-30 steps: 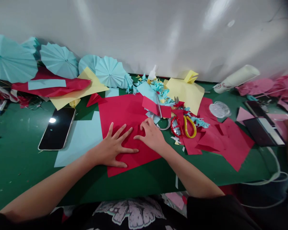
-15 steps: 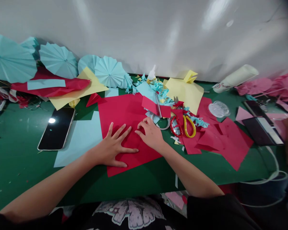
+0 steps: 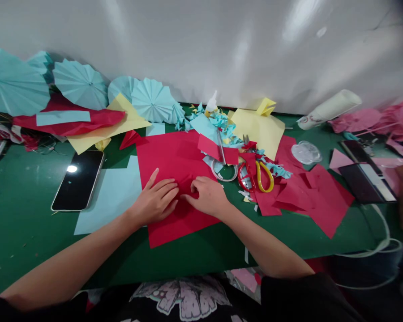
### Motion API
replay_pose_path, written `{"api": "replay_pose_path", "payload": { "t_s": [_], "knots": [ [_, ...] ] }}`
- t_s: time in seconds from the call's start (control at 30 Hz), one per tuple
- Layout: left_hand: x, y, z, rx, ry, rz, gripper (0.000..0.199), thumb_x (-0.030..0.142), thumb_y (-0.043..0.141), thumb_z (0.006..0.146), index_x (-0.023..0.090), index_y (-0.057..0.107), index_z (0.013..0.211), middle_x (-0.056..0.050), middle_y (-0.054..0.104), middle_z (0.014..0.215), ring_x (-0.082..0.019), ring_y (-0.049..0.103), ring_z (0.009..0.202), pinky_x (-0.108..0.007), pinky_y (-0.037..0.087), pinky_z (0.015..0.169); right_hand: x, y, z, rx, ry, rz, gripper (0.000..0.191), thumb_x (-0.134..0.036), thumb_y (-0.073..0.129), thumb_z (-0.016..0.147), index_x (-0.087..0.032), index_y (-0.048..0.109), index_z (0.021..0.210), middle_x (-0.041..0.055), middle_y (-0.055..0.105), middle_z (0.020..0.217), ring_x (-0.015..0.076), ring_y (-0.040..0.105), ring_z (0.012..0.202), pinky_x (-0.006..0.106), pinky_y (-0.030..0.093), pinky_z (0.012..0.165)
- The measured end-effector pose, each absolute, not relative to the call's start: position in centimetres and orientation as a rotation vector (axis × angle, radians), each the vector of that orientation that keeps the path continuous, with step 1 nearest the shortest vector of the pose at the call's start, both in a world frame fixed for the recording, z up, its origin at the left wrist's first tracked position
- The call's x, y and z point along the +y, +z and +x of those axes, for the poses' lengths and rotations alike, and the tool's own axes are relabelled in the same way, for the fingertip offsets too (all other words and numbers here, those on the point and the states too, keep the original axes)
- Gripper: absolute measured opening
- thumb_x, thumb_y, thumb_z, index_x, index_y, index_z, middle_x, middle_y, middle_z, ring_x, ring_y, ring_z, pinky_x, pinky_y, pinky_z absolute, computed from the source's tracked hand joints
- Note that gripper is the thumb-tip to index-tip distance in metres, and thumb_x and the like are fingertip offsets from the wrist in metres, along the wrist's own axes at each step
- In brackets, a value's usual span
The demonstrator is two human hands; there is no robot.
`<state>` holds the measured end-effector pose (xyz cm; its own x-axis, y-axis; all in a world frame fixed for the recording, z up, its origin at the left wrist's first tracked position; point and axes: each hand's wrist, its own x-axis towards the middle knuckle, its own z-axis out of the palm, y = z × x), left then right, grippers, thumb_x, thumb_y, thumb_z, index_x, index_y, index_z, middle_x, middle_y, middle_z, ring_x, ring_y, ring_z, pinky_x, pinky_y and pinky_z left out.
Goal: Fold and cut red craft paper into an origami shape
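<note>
While the long green tabletop (image 3: 23, 241) carries the whole spread of paper, the wide, rectangular red paper sheet (image 3: 169, 154) lies on it directly before the person, under both hands. A flat light-blue paper sheet (image 3: 116, 188) sits at its left edge, with a black-screened slab phone (image 3: 79, 181) farther left.

The left hand (image 3: 154, 201) rests palm down on the red sheet, little finger standing apart, the others close together. The right hand (image 3: 208, 194) curls opposite, thumb and forefinger near each other; whether they grip anything, I cannot tell. Between the hands rises a small, dark-red paper ridge (image 3: 188, 179), either a fold or a loose piece.

The step in hand looks like shaping or placing that ridge; the next move probably calls for light, steady fingertip pressure. Half a second ago, the left fingers were splayed wide; now they are drawn in, and the hands are closer.
</note>
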<state>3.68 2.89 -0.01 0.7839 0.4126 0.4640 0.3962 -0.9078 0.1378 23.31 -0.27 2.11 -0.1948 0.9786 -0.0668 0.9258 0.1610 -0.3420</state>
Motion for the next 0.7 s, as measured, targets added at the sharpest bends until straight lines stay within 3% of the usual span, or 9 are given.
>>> {"api": "replay_pose_path", "payload": {
  "t_s": [0.1,0.2,0.47,0.7],
  "knots": [
    [2.8,0.5,3.8,0.549,0.901,2.969,0.016,0.016,0.049,0.083,0.016,0.064,0.077,-0.003,0.068,0.078,-0.017,0.063,0.085,-0.047,0.038,0.102,-0.6,1.8,23.0,-2.314,0.359,-1.904,0.033,-0.048,0.059,0.075,-0.015,0.057,0.076,0.0053,0.059,0.078,0.018,0.054,0.074,0.028,0.033,0.057],
    [2.6,0.6,3.9,0.47,0.917,2.999,0.015,0.016,0.05,0.083,0.016,0.064,0.079,-0.002,0.068,0.078,-0.016,0.063,0.084,-0.042,0.043,0.098,-0.8,1.8,22.8,-2.313,0.318,-1.946,0.029,-0.042,0.052,0.08,-0.014,0.058,0.08,0.0069,0.06,0.081,0.0188,0.056,0.076,0.028,0.034,0.058],
    [2.7,-0.1,4.0,0.29,0.585,3.013,0.028,0.02,0.042,0.087,0.009,0.061,0.104,-0.011,0.064,0.113,-0.024,0.055,0.111,-0.042,0.04,0.1,-0.5,3.3,23.0,-2.202,0.623,-2.106,0.02,-0.031,0.051,0.08,-0.015,0.06,0.071,0.0055,0.063,0.073,0.0162,0.057,0.07,0.027,0.035,0.059],
    [1.8,0.2,4.4,0.363,0.363,3.014,0.038,0.03,0.04,0.09,0.011,0.055,0.119,-0.014,0.059,0.12,-0.027,0.048,0.12,-0.05,0.027,0.107,0.2,3.5,24.5,-2.1,0.923,-2.11,0.029,-0.034,0.063,0.074,-0.017,0.053,0.052,0.0019,0.059,0.059,0.0139,0.054,0.062,0.026,0.033,0.055]
  ]
}}
